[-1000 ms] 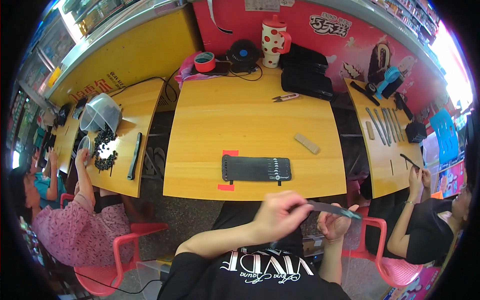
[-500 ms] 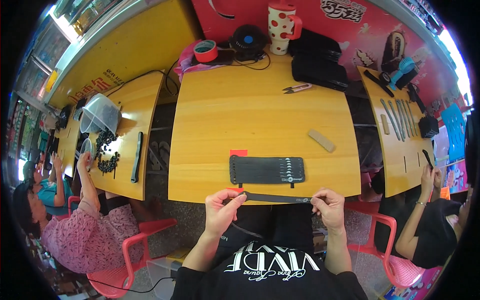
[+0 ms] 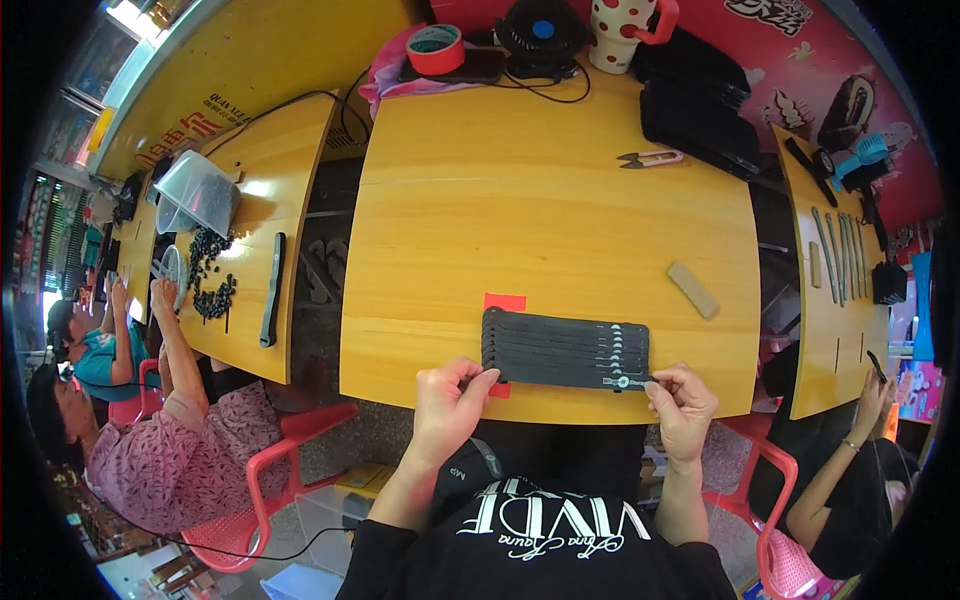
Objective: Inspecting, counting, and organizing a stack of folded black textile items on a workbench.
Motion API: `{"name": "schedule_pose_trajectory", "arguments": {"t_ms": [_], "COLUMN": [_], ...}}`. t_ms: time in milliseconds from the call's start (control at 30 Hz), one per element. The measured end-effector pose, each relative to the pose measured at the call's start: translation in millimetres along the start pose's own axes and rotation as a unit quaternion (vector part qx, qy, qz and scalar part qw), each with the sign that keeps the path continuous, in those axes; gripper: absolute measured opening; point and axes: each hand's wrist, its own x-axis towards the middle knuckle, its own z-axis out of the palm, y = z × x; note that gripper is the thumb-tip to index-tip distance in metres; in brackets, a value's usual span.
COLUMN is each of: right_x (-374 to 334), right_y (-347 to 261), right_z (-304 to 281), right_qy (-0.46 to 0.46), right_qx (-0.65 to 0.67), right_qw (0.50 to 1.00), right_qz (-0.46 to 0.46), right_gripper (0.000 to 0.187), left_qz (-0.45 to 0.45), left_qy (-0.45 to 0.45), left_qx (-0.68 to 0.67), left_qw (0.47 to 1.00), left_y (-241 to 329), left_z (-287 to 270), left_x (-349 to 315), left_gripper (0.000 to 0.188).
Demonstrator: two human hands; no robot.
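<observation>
Several flat black straps [image 3: 560, 340] lie overlapped in a row near the front of my yellow table, rounded ends at the left and white marks toward the right. Along the row's near edge runs one more black strap [image 3: 560, 377], stretched level between my hands. My left hand [image 3: 450, 400] is closed in a pinch on its left end. At the other end, beside white print, my right hand [image 3: 684, 405] pinches the strap between thumb and fingers. Red tape pieces [image 3: 505, 301] stick to the tabletop above and below the row's left end.
A tan block [image 3: 692, 290] and thread snips [image 3: 650, 160] lie farther back. Along the far edge stand a red tape roll [image 3: 435, 50], a black fan [image 3: 541, 35], a spotted tumbler [image 3: 620, 30] and black stacks [image 3: 700, 125]. People work at tables on both sides.
Both hands have carried the strap away from me, from the table's front edge onto the near side of the row. The whole view has shifted slightly.
</observation>
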Motion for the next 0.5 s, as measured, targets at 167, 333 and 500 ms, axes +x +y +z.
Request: {"name": "schedule_pose_trajectory", "arguments": {"t_ms": [167,333,500], "right_x": [0.8,2.9,2.9], "right_y": [7.1,6.4,8.8], "right_z": [-3.3,-6.2,-5.7], "right_qy": [-0.023,-0.047,-0.050], "right_qx": [-0.052,-0.061,-0.061], "right_qw": [0.997,0.995,0.995], "right_qz": [-0.054,-0.056,-0.059], "right_gripper": [0.015,0.016,0.016], "left_qz": [0.014,-0.006,-0.018], "left_qy": [0.014,0.006,0.016], "left_qx": [0.023,0.040,0.056], "left_qw": [1.000,0.999,0.998], "left_y": [0.3,-0.3,2.2], "left_z": [-0.9,-2.0,-0.9], "left_x": [2.4,5.0,6.4], "left_gripper": [0.013,0.013,0.015]}}
